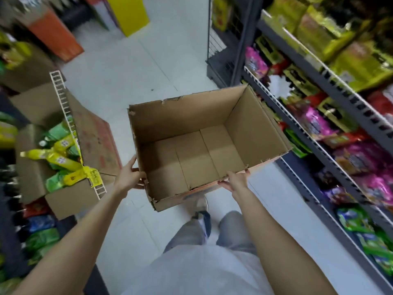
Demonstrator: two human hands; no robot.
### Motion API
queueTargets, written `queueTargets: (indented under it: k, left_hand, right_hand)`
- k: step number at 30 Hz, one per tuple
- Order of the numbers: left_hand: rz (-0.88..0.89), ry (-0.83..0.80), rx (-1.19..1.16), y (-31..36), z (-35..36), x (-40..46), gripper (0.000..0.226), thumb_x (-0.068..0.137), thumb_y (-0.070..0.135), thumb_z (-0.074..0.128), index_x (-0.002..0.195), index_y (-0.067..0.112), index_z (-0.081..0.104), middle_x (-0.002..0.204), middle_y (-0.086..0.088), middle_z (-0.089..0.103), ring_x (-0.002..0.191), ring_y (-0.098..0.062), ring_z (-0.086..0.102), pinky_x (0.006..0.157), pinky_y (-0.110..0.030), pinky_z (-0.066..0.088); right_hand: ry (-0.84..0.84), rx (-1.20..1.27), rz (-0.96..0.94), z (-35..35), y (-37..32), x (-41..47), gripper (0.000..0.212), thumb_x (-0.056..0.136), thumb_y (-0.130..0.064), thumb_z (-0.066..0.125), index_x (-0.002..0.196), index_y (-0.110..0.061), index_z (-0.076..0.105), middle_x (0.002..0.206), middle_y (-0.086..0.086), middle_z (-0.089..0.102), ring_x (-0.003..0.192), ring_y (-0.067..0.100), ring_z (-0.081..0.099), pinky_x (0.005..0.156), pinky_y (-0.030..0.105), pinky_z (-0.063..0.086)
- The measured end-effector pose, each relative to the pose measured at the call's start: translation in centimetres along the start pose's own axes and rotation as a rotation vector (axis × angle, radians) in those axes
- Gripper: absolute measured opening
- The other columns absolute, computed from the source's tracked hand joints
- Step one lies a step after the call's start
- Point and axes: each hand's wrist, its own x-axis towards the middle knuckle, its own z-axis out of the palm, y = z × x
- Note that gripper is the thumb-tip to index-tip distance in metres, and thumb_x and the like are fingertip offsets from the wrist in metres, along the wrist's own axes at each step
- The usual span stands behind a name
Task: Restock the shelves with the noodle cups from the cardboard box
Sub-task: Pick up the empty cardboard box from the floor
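Note:
An open brown cardboard box [191, 128] is held above the aisle floor in front of me, its top flaps torn off. Its inside shows only bare cardboard, with no noodle cups in it. My left hand [129, 175] grips the box's near left corner, thumb against the side wall. My right hand [236, 179] grips the near long rim, fingers curled over the edge. No noodle cups can be made out on the blurred shelves [331, 116] at the right.
Grey shelves with white wire rails on the right hold purple, green and yellow-green packets. At the left, another cardboard box [63, 196] holds green and yellow packets behind a white wire divider [63, 107]. Pale tiled floor [127, 71] runs ahead; an orange stand and a yellow stand are farther off.

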Motion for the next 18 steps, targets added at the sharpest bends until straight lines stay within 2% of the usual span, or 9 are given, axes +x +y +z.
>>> queueTargets:
  k: [2,3,4,5,7,10,14,16,18]
  left_hand:
    - [-0.025,0.044,-0.078,1.1,-1.5,2.8,0.082,0.085,-0.010,0.052,0.149,0.033,0.023,0.085,-0.009,0.061,0.061,-0.023,0.063,0.058,-0.036,0.057]
    - [-0.041,0.065,-0.116,1.8,-2.0,4.1,0.084,0.084,-0.011,0.051,0.149,0.033,0.022,0.085,-0.010,0.061,0.060,-0.023,0.062,0.058,-0.037,0.057]
    - [-0.055,0.093,-0.151,2.7,-2.3,5.4,0.085,0.084,-0.012,0.051,0.149,0.033,0.020,0.084,-0.011,0.061,0.060,-0.022,0.061,0.057,-0.036,0.057]
    - [-0.070,0.124,-0.181,3.5,-2.5,6.7,0.085,0.084,-0.012,0.051,0.149,0.033,0.019,0.085,-0.012,0.061,0.059,-0.022,0.060,0.056,-0.035,0.057]
    - [-0.094,0.181,-0.264,5.6,-2.4,10.0,0.084,0.084,-0.011,0.051,0.150,0.031,0.019,0.085,-0.014,0.062,0.060,-0.023,0.061,0.055,-0.034,0.057]
    - [-0.174,0.230,-0.348,8.8,-1.4,15.9,0.086,0.078,-0.002,0.055,0.147,0.038,0.020,0.101,-0.018,0.064,0.070,-0.029,0.066,0.068,-0.043,0.059]
    - [-0.194,0.301,-0.412,13.7,2.1,24.7,0.079,0.076,0.011,0.056,0.142,0.039,0.020,0.132,-0.005,0.054,0.100,-0.036,0.063,0.086,-0.050,0.055]
    - [-0.203,0.305,-0.494,18.3,4.4,27.1,0.086,0.079,0.007,0.055,0.146,0.038,0.011,0.141,-0.004,0.047,0.103,-0.035,0.061,0.084,-0.046,0.056]
    - [-0.235,0.335,-0.614,21.7,6.7,30.0,0.092,0.083,-0.003,0.052,0.150,0.033,0.000,0.145,-0.006,0.040,0.096,-0.027,0.062,0.069,-0.030,0.058]
  right_hand:
    - [-0.061,-0.155,-0.006,3.8,-2.6,2.3,0.024,0.092,0.001,0.051,0.115,-0.002,0.043,0.101,0.010,0.056,0.082,0.026,0.062,0.072,0.034,0.058]
    - [-0.104,-0.217,-0.001,5.6,-3.9,3.5,0.026,0.093,-0.004,0.053,0.116,-0.006,0.041,0.111,0.011,0.055,0.090,0.029,0.063,0.082,0.040,0.056]
    - [-0.154,-0.261,0.016,7.3,-5.2,4.9,0.042,0.094,-0.009,0.056,0.130,-0.007,0.034,0.121,0.012,0.052,0.099,0.032,0.063,0.086,0.042,0.055]
    - [-0.206,-0.301,0.028,9.0,-6.6,6.0,0.057,0.093,-0.014,0.058,0.141,-0.011,0.026,0.131,0.012,0.049,0.105,0.033,0.062,0.084,0.041,0.056]
    - [-0.297,-0.389,0.022,12.5,-9.2,8.1,0.069,0.094,-0.021,0.058,0.149,-0.015,0.018,0.139,0.012,0.044,0.110,0.031,0.059,0.079,0.038,0.056]
    - [-0.397,-0.587,0.012,17.4,-12.2,12.1,0.069,0.091,-0.037,0.060,0.147,-0.013,0.026,0.138,0.012,0.045,0.113,0.028,0.056,0.083,0.040,0.057]
    - [-0.469,-0.704,0.051,23.0,-16.0,16.8,0.067,0.089,-0.051,0.056,0.144,-0.023,0.029,0.142,0.007,0.043,0.113,0.031,0.056,0.078,0.041,0.058]
    - [-0.443,-0.643,0.073,25.5,-18.2,19.5,0.072,0.089,-0.050,0.058,0.147,-0.029,0.021,0.149,0.003,0.033,0.123,0.033,0.049,0.070,0.040,0.059]
    - [-0.363,-0.600,0.023,27.7,-20.3,22.8,0.074,0.089,-0.045,0.060,0.149,-0.032,0.017,0.151,0.000,0.031,0.126,0.032,0.047,0.071,0.041,0.060]
